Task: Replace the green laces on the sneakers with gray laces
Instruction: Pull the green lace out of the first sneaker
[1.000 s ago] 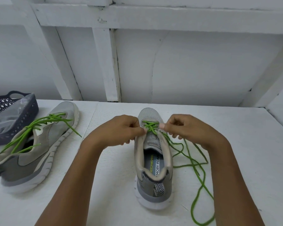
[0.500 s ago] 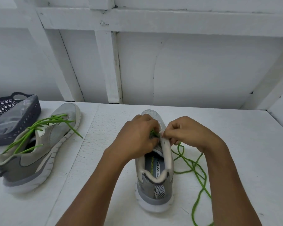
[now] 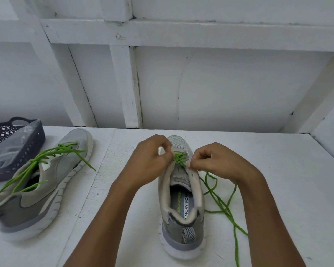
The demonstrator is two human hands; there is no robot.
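Green lace [image 3: 179,158] is what our left hand [image 3: 152,157] pinches, fingers curled tight at the few crossings left near the toe. Our right hand [image 3: 214,162] is curled too, pinching the eyelet edge of the sneaker [image 3: 181,199] to steady it. That shoe stands at the counter's [image 3: 278,170] front middle, its freed lace trailing toward the right edge. We judge it best to draw out one crossing at a time, holding the flap flat so the tip doesn't snag. The second sneaker [image 3: 42,182], fully laced, lies near the left edge beside a basket [image 3: 17,151].
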